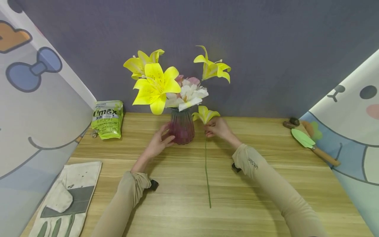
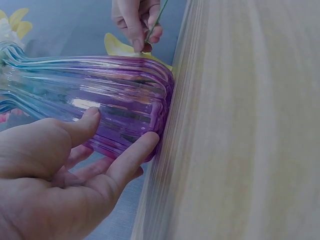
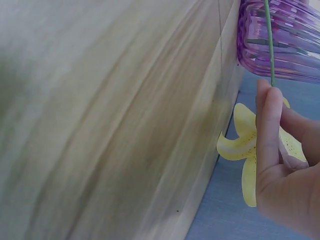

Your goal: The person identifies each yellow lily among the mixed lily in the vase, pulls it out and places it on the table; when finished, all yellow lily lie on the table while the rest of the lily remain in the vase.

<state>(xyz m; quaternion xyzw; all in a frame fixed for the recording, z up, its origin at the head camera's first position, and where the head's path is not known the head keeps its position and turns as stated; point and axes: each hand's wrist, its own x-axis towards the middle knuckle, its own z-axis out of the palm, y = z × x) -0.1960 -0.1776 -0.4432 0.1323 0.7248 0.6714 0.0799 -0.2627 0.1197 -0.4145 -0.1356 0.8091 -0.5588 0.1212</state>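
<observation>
Pinching a single yellow lily (image 1: pixel 204 115) by its green stem (image 1: pixel 208 171) just under the bloom, the right hand (image 1: pixel 218 127) has its thumb and fingertips together, just right of the ribbed glass vase (image 1: pixel 182 126). The stem runs toward the near side; whether its end touches the surface (image 1: pixel 177 191) I cannot tell. The left hand (image 1: pixel 157 141) lightly clasps the vase's purple lower part from the left, thumb and fingers bent about it. Upright on the surface, the vase holds larger yellow lilies (image 1: pixel 155 87), white blossoms (image 1: pixel 189 95) and pink ones (image 1: pixel 193 80). Farther out, a green bag (image 1: pixel 107 119) stands at the far left, with a pale glove (image 1: pixel 84 172) lying nearer. On the right rests a wooden-handled green trowel (image 1: pixel 305 138), near two small dark lumps (image 1: pixel 289 124).
</observation>
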